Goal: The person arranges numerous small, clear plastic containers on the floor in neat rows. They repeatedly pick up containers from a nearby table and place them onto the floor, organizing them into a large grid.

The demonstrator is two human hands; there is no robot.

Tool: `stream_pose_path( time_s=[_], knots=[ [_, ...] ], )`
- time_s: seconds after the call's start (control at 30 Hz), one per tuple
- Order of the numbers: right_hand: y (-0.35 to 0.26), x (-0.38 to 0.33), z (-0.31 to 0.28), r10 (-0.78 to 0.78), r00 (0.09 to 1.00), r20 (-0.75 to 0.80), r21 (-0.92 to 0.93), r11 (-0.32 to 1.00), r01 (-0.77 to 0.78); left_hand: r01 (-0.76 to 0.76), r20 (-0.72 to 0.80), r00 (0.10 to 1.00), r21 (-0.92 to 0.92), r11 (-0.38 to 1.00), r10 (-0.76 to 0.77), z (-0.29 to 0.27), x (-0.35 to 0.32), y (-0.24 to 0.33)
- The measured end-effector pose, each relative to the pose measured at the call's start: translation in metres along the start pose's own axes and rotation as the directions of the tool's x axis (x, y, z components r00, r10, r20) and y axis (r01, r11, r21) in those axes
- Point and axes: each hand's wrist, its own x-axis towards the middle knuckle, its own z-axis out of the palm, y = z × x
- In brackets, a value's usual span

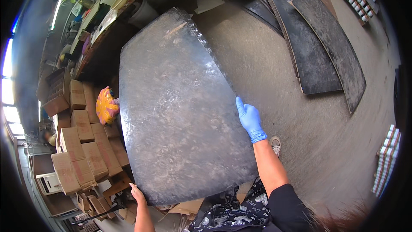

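A large dark, scuffed board [180, 107] is held up in front of me, tilted, and fills the middle of the view. My right hand [249, 118], in a blue glove, grips its right edge; the thumb lies along the edge and the fingers are partly hidden underneath. At the board's near left corner, my bare left hand [137, 193] is closed on the edge, its fingers mostly hidden. The board's far right edge looks worn and chipped.
Several similar dark boards [313, 56] lie on the concrete floor [279, 107] at the far right. Stacked cardboard boxes [81, 154] and a round orange-and-yellow cushion [107, 105] stand at left. A cluttered bench [101, 38] runs along the far left. Stacked cans [387, 161] stand at right.
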Motion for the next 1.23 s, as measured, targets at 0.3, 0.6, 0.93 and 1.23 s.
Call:
stream_pose_path(
  time_s=[0.3,0.6,0.93,1.23],
  knots=[
    [0.039,0.018,0.054,-0.055,0.995,-0.081,0.059,0.996,0.06,-0.033,0.075,0.996,-0.116,0.993,0.042,0.065,0.058,-0.043],
    [0.068,0.065,0.065,-0.075,0.98,-0.182,-0.127,0.991,0.052,0.186,0.196,0.965,-0.042,0.982,-0.175,0.168,0.024,-0.001],
    [0.249,-0.042,0.033,0.127,0.988,-0.086,-0.281,0.948,-0.146,0.118,0.467,0.851,0.273,0.955,-0.239,0.124,-0.06,-0.102],
    [0.362,-0.167,0.005,0.55,0.735,0.397,-0.433,0.818,-0.378,0.628,0.494,0.596,0.204,0.751,-0.633,0.044,-0.272,-0.155]
  ],
)
